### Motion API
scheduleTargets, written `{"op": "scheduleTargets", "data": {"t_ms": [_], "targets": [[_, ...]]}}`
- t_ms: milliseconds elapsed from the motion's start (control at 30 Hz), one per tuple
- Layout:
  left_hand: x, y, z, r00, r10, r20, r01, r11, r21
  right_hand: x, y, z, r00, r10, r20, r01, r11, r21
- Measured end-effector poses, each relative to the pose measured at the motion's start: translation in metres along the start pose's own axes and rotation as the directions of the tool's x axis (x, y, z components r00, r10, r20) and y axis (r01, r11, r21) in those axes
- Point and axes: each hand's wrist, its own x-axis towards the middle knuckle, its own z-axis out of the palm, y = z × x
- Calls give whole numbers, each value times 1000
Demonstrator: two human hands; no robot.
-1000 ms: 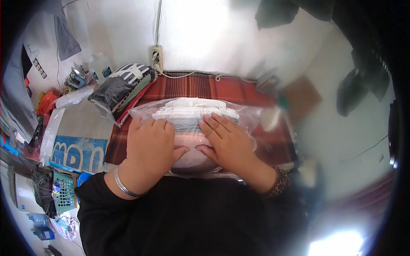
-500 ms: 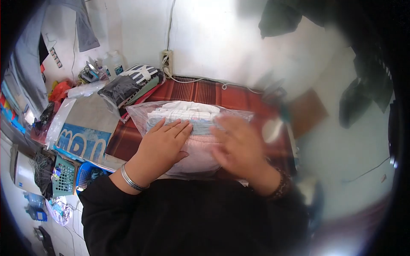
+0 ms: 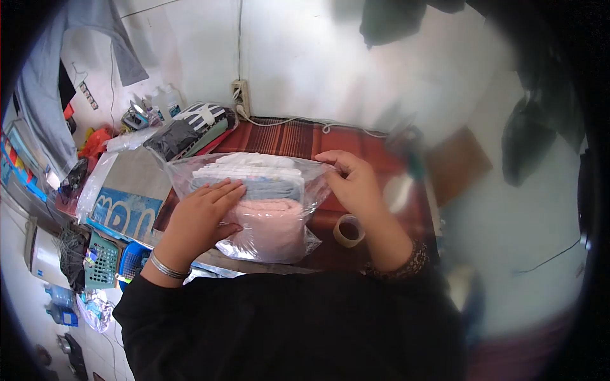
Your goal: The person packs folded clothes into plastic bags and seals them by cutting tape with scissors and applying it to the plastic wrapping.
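A clear plastic bag point(image 3: 273, 236) holds folded cloths, with white ones at the far side, a grey-blue one in the middle and a pink one point(image 3: 270, 219) nearest me. My left hand point(image 3: 206, 216) lies flat on the bag's left part, fingers spread. My right hand point(image 3: 354, 181) pinches the bag's far right corner between thumb and fingers. Just below that hand, a roll of tape point(image 3: 349, 230) rests on the red striped cloth point(image 3: 283, 134), to the right of the bag.
Another packed bag of dark and striped clothes point(image 3: 190, 130) lies at the back left, near a wall socket point(image 3: 240, 95). Bottles point(image 3: 166, 101) stand behind it. Green point(image 3: 101, 261) and blue point(image 3: 132, 260) baskets sit lower left. Blurred dark shapes hang at upper right.
My right hand has lifted off the cloths and moved to the bag's right corner, now pinching it. The bag has shifted left, and the tape roll now shows.
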Motion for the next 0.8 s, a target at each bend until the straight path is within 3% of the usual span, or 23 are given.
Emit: {"op": "scheduleTargets", "data": {"t_ms": [100,200,333,400,533,600,700,767,800], "targets": [[2,2,0,1000,-11,-3,11,1000,15,-2,11,2,998,-64,-9,64,990,128],[4,4,0,999,-40,-8,40,998,38,-6,-5,-4,992,-30,121,13,990,143],[4,7,0,998,-57,-8,58,997,51,11,5,0,988,-94,119,84,992,92],[4,6,1,998,-64,-2,64,996,65,15,6,3,996,22,87,-33,990,136],[5,4,1,999,-46,-7,46,997,60,5,9,-5,988,35,150,-74,961,266],[4,3,1,998,-56,2,56,997,43,1,24,-18,901,21,434,-217,887,408],[4,7,1,997,-77,16,76,996,49,-17,31,-28,909,5,416,-189,896,402],[4,3,5,998,-62,19,61,997,49,-33,39,-48,910,96,402,-262,886,382],[5,3,4,998,-52,33,50,997,59,-44,40,-60,935,52,351,-182,920,347]]}}
